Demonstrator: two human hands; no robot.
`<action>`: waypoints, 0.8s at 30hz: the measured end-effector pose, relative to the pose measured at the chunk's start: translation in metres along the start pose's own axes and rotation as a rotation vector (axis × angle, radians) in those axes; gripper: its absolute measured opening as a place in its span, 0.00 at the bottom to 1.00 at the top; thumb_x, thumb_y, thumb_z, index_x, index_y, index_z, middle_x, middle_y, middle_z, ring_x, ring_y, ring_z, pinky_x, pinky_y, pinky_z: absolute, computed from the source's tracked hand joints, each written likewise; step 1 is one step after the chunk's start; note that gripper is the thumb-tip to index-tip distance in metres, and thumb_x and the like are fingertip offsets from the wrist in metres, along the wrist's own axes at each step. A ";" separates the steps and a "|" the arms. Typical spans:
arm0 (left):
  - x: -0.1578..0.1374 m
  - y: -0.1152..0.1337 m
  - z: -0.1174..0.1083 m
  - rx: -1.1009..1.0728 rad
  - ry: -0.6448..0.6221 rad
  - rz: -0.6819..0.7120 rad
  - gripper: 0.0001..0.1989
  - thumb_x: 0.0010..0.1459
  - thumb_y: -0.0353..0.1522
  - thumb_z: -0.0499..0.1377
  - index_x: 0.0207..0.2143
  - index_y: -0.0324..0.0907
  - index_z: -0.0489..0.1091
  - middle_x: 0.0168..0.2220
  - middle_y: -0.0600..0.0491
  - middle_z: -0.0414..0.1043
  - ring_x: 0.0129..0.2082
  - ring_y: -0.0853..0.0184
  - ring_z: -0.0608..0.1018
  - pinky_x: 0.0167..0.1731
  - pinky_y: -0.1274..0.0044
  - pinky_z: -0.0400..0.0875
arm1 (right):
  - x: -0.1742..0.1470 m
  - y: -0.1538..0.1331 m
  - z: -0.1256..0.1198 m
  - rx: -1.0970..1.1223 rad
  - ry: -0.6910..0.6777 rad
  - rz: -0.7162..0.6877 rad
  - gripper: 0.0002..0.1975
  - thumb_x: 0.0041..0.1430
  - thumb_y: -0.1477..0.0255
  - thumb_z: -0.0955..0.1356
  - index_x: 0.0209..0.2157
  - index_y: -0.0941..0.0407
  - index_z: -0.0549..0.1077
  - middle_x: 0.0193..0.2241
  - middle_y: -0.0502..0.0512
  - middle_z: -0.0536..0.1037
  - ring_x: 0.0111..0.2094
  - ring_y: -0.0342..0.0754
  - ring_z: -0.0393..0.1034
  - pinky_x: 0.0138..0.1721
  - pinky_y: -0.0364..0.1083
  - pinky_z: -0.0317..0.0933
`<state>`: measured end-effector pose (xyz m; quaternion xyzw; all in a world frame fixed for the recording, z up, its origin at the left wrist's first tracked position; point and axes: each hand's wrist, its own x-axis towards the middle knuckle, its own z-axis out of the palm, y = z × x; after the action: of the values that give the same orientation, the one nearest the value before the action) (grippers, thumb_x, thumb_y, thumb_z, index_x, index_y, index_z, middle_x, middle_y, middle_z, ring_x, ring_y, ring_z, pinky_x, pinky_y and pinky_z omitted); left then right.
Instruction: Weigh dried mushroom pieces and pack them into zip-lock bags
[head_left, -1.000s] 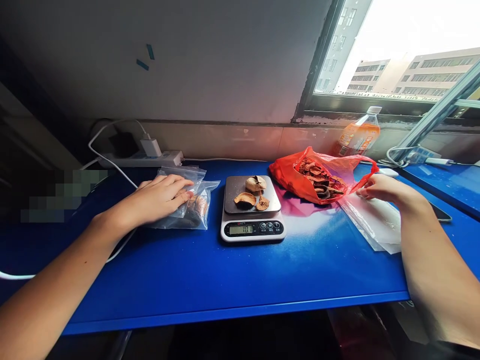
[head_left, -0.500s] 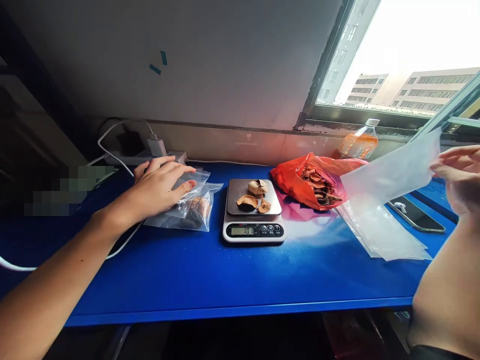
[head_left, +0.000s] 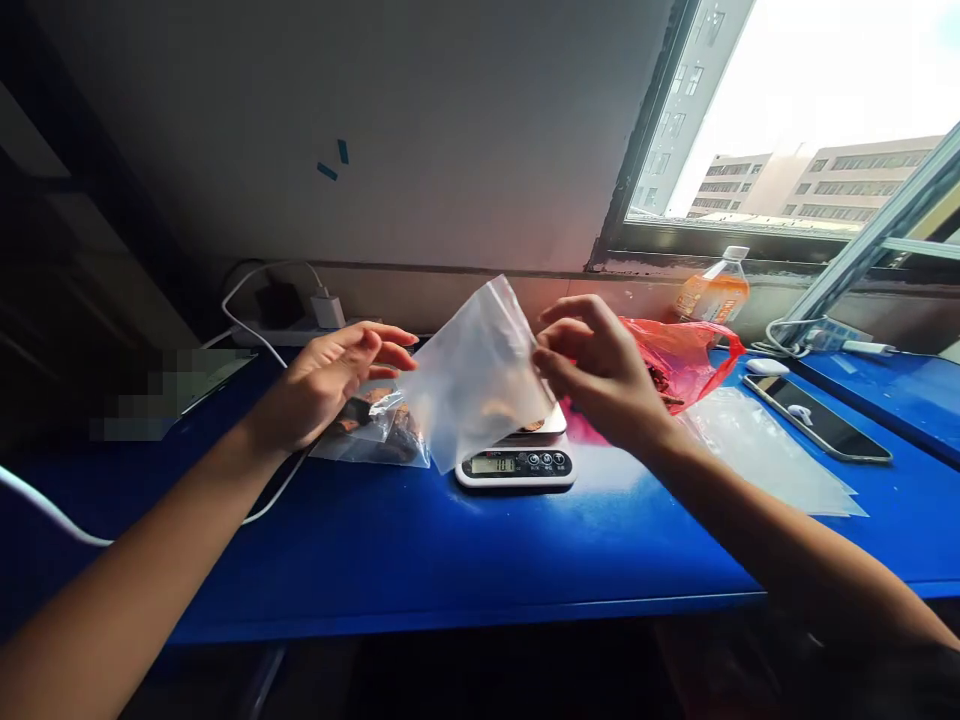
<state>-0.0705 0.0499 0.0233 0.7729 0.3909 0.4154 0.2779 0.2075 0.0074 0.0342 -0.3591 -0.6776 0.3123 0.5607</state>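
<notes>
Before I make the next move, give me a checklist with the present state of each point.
1. Right hand gripping the translucent bag: ok, pinching its edge.
2. Left hand gripping that bag too: cannot tell; its fingertips are at the opposite edge, but contact is unclear.
3. Bag mouth open: cannot tell.
4. Clear view of the scale's weighing plate: not ok, the bag hangs in front of most of it.
5. Scale display on and in sight: ok, digits showing.
6. Spare bags flat on the table: ok, right of the scale.
</notes>
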 end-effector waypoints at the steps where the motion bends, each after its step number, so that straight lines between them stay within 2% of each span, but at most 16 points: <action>1: 0.000 -0.002 -0.002 -0.041 -0.021 -0.001 0.21 0.67 0.45 0.45 0.47 0.44 0.72 0.41 0.46 0.78 0.43 0.60 0.80 0.43 0.67 0.76 | 0.001 0.004 0.012 0.000 -0.014 0.011 0.12 0.53 0.71 0.67 0.39 0.52 0.62 0.26 0.45 0.69 0.24 0.38 0.65 0.23 0.41 0.59; 2: 0.000 -0.003 -0.003 -0.063 -0.029 0.002 0.21 0.68 0.45 0.44 0.47 0.45 0.71 0.41 0.46 0.78 0.43 0.60 0.80 0.43 0.67 0.76 | 0.002 0.008 0.023 -0.012 -0.024 0.019 0.12 0.53 0.72 0.66 0.39 0.52 0.61 0.26 0.45 0.69 0.25 0.39 0.65 0.25 0.41 0.60; 4: -0.002 -0.004 -0.002 0.000 0.046 0.053 0.18 0.67 0.44 0.48 0.47 0.45 0.71 0.40 0.48 0.77 0.41 0.63 0.79 0.42 0.70 0.75 | 0.001 0.012 0.042 -0.083 -0.043 0.006 0.13 0.53 0.75 0.65 0.41 0.52 0.60 0.27 0.45 0.69 0.26 0.39 0.65 0.27 0.41 0.60; 7: -0.008 -0.001 0.006 0.343 0.168 0.330 0.13 0.63 0.39 0.57 0.49 0.47 0.70 0.35 0.53 0.75 0.33 0.67 0.77 0.38 0.73 0.73 | -0.004 0.017 0.062 -0.280 -0.059 -0.081 0.15 0.53 0.77 0.64 0.43 0.52 0.61 0.27 0.45 0.70 0.27 0.41 0.65 0.29 0.43 0.59; 10: -0.017 0.006 0.019 0.581 0.060 0.646 0.12 0.62 0.33 0.58 0.49 0.47 0.69 0.30 0.57 0.75 0.27 0.69 0.75 0.34 0.74 0.69 | -0.013 0.024 0.067 -0.447 -0.020 -0.153 0.17 0.52 0.78 0.62 0.44 0.53 0.61 0.27 0.47 0.70 0.28 0.44 0.66 0.31 0.45 0.59; 12: -0.021 0.012 0.029 0.610 -0.015 0.746 0.12 0.63 0.31 0.58 0.49 0.45 0.69 0.29 0.56 0.75 0.27 0.68 0.76 0.32 0.75 0.69 | -0.019 0.028 0.063 -0.462 0.012 -0.177 0.19 0.51 0.79 0.62 0.46 0.54 0.60 0.29 0.48 0.70 0.28 0.45 0.66 0.31 0.46 0.60; 15: -0.026 0.017 0.043 0.619 -0.060 0.820 0.10 0.63 0.31 0.58 0.47 0.42 0.71 0.29 0.55 0.76 0.27 0.68 0.77 0.32 0.75 0.69 | -0.026 0.029 0.052 -0.460 0.064 -0.187 0.21 0.51 0.79 0.62 0.47 0.52 0.59 0.30 0.49 0.72 0.28 0.45 0.68 0.30 0.45 0.61; 18: -0.027 0.018 0.051 0.614 -0.076 0.816 0.08 0.63 0.31 0.57 0.45 0.40 0.72 0.30 0.54 0.78 0.27 0.68 0.78 0.31 0.75 0.70 | -0.030 0.026 0.042 -0.514 0.130 -0.214 0.20 0.51 0.79 0.63 0.46 0.50 0.61 0.29 0.47 0.73 0.27 0.44 0.70 0.29 0.44 0.62; 21: -0.027 0.018 0.053 0.591 -0.119 0.795 0.07 0.63 0.29 0.57 0.43 0.40 0.73 0.29 0.53 0.78 0.28 0.67 0.79 0.32 0.75 0.72 | -0.031 0.025 0.039 -0.550 0.157 -0.319 0.19 0.53 0.80 0.63 0.45 0.50 0.63 0.30 0.47 0.76 0.27 0.43 0.72 0.30 0.44 0.64; 24: -0.027 0.018 0.052 0.551 -0.065 0.811 0.07 0.64 0.28 0.57 0.44 0.41 0.71 0.31 0.53 0.79 0.28 0.68 0.80 0.31 0.76 0.73 | -0.035 0.028 0.041 -0.590 0.116 -0.439 0.17 0.56 0.81 0.62 0.46 0.51 0.65 0.32 0.49 0.78 0.28 0.43 0.73 0.31 0.44 0.65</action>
<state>-0.0283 0.0123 -0.0010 0.9201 0.1452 0.3470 -0.1089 0.1747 -0.0072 -0.0152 -0.3687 -0.7664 -0.0451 0.5241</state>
